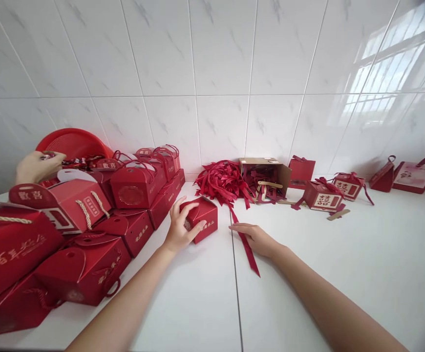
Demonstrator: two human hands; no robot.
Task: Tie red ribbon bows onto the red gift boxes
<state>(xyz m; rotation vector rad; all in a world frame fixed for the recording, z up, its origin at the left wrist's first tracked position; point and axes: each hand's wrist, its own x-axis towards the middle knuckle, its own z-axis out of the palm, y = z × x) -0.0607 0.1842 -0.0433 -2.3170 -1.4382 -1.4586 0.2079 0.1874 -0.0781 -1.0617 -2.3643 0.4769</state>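
Observation:
A small red gift box [208, 215] with gold lettering stands on the white table, its top flaps folded together. My left hand [183, 222] grips it from the left, thumb on the front and fingers over the top. To the right, my right hand [254, 238] rests low at the table with its fingers closed across a red ribbon [248, 254]. The ribbon runs from a tangled pile of red ribbons [223, 181] behind, and its pointed end lies toward me. The underside of my right fingers is hidden.
Larger red gift boxes [135, 186] are stacked at left. Behind them, another person's hand [38, 166] holds small wrapped items over a red basket [75, 142]. An open cardboard box [284, 178] lies by the wall; finished-looking small boxes [324, 195] stand right of it.

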